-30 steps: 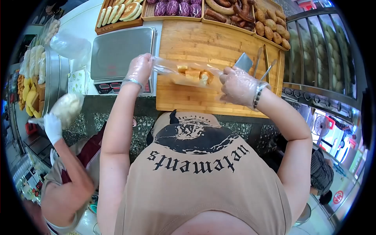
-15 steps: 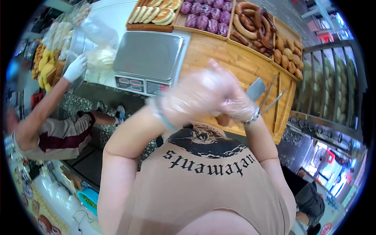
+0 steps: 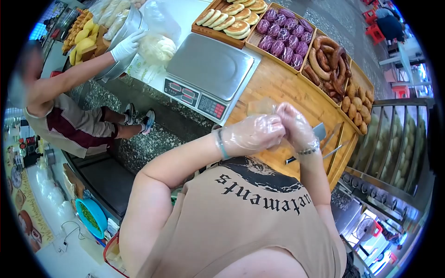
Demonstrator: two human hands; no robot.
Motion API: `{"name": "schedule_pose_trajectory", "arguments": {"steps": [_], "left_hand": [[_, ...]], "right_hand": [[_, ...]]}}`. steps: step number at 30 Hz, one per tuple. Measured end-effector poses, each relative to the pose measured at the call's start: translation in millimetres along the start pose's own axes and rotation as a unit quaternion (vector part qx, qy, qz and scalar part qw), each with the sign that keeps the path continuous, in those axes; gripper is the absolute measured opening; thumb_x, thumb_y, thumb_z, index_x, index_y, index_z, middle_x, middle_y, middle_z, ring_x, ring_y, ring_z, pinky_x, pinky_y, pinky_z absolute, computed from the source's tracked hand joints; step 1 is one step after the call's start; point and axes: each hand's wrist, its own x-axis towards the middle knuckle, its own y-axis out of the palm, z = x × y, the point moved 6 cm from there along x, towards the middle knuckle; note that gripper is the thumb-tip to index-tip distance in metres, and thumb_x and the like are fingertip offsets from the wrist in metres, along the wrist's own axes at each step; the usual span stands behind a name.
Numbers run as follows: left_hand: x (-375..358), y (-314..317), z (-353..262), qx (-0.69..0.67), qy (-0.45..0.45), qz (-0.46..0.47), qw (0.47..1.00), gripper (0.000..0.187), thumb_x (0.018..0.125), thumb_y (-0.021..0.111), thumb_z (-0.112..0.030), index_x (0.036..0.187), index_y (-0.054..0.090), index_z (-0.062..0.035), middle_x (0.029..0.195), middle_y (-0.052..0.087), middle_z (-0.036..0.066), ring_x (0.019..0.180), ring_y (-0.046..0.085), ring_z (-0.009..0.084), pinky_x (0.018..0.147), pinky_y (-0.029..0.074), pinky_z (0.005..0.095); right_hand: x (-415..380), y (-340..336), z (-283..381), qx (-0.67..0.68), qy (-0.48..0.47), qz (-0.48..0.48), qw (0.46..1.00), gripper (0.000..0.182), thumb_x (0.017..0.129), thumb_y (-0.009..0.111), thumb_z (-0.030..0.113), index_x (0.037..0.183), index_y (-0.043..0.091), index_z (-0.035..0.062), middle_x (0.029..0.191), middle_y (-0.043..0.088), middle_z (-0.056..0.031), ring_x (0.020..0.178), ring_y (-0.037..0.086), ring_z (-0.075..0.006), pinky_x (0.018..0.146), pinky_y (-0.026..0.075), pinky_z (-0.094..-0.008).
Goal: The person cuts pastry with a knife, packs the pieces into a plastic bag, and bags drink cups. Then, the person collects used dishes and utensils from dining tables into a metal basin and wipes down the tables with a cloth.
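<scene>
My left hand (image 3: 255,134), in a clear plastic glove with a teal band at the wrist, is closed, its fingers pinched. My right hand (image 3: 295,124), gloved likewise and wearing a bead bracelet, is closed against it. Just beyond the fingers shows a blurred, brownish, see-through bundle (image 3: 261,106), seemingly a small plastic bag with something brown inside; the gripped part is hidden. Below lies the wooden board (image 3: 273,83). A knife (image 3: 319,131) rests on it, partly behind my right hand, its black handle showing beneath.
A digital scale (image 3: 211,65) stands left of the board. Trays of flat cakes (image 3: 225,21), wrapped purple items (image 3: 282,37), sausages (image 3: 331,60) and brown buns (image 3: 359,104) line the far edge. At left, a co-worker's white-gloved hand (image 3: 127,45) is by a metal pot.
The view has shifted, so the scale and trays appear farther right and lower. My hands have come together at the fingertips. The brown bundle has swung from below my hands to beyond them.
</scene>
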Motion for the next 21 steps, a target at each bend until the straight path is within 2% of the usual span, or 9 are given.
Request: {"name": "schedule_pose_trajectory", "arguments": {"steps": [3,5,7,9,10,13,15,17,21], "left_hand": [[1.2,-20.5,-6.1,-0.007,0.062,-0.076,0.995,0.011,0.085,0.056,-0.013,0.092,0.055,-0.0051,0.092,0.055,0.011,0.085,0.057,0.0243,0.08,0.046,0.033],[-0.2,3.8,25.4,-0.376,-0.216,0.018,0.901,0.028,0.09,0.051,-0.023,0.105,0.057,-0.0008,0.099,0.059,0.01,0.082,0.057,0.0149,0.079,0.047,0.0289],[-1.5,21.2,42.7,-0.39,-0.296,0.117,0.864,0.044,0.093,0.048,-0.034,0.117,0.053,0.0024,0.102,0.061,0.009,0.078,0.056,0.0107,0.075,0.048,0.0266],[-6.5,27.8,71.0,-0.359,-0.303,0.094,0.878,0.041,0.094,0.049,-0.033,0.117,0.055,-0.0004,0.098,0.062,0.007,0.078,0.056,0.0099,0.072,0.047,0.0236],[-14.6,35.1,74.9,-0.479,-0.341,0.117,0.8,0.036,0.095,0.049,-0.032,0.115,0.056,-0.0034,0.1,0.062,0.006,0.083,0.055,0.0078,0.072,0.044,0.0202],[-13.9,47.1,56.8,-0.603,-0.377,0.0,0.703,0.029,0.096,0.048,-0.031,0.109,0.056,-0.0069,0.09,0.06,0.002,0.075,0.051,0.006,0.067,0.041,0.0183],[-13.2,30.0,55.5,-0.566,-0.404,0.012,0.718,0.026,0.095,0.051,-0.032,0.103,0.055,-0.0081,0.078,0.053,-0.003,0.065,0.045,0.0052,0.062,0.04,0.0189],[-17.6,2.5,50.4,-0.466,-0.368,0.067,0.802,0.023,0.093,0.054,-0.031,0.1,0.054,-0.009,0.071,0.047,-0.005,0.061,0.04,0.0043,0.06,0.039,0.0192],[-32.8,-44.8,29.8,-0.45,-0.326,0.057,0.829,0.018,0.092,0.055,-0.024,0.09,0.057,-0.0063,0.076,0.055,-0.001,0.07,0.049,0.0072,0.067,0.043,0.0218]], "right_hand": [[-9.1,4.2,-1.5,-0.001,0.057,0.086,0.995,0.013,0.086,0.064,0.017,0.094,0.056,0.0113,0.083,0.053,0.0055,0.069,0.046,-0.0043,0.059,0.038,-0.0202],[-22.7,17.8,15.6,-0.121,0.024,0.201,0.972,0.009,0.085,0.064,0.013,0.09,0.057,0.0094,0.083,0.052,0.0054,0.077,0.051,-0.0073,0.066,0.043,-0.025],[-23.4,26.9,23.5,-0.19,-0.028,0.19,0.963,0.009,0.08,0.063,0.005,0.087,0.057,0.0074,0.084,0.056,-0.001,0.082,0.055,-0.0132,0.07,0.046,-0.0291],[-25.1,34.0,43.8,-0.482,-0.272,0.092,0.828,0.015,0.073,0.061,-0.001,0.085,0.055,0.0068,0.083,0.055,-0.0084,0.077,0.055,-0.0196,0.069,0.046,-0.0312],[-27.5,32.4,51.4,-0.53,-0.293,-0.014,0.796,0.018,0.068,0.061,-0.003,0.08,0.052,0.0067,0.078,0.051,-0.0122,0.073,0.054,-0.0263,0.066,0.045,-0.0341],[-15.7,20.7,52.0,-0.489,-0.338,-0.109,0.797,0.019,0.066,0.064,-0.002,0.077,0.051,0.0068,0.072,0.047,-0.0097,0.07,0.053,-0.0295,0.062,0.045,-0.0379],[-14.8,27.3,59.9,-0.508,-0.411,-0.106,0.75,0.02,0.065,0.068,0.003,0.074,0.05,0.0077,0.071,0.048,-0.0093,0.068,0.052,-0.0306,0.059,0.044,-0.0395],[-16.5,45.7,70.0,-0.598,-0.466,-0.092,0.646,0.022,0.065,0.07,0.009,0.071,0.049,0.008,0.071,0.048,-0.0091,0.065,0.051,-0.0293,0.055,0.044,-0.0391],[-11.7,82.6,76.2,-0.556,-0.492,0.03,0.669,0.021,0.066,0.07,0.009,0.068,0.05,0.0047,0.071,0.049,-0.0114,0.065,0.052,-0.0296,0.057,0.043,-0.0369]]}}
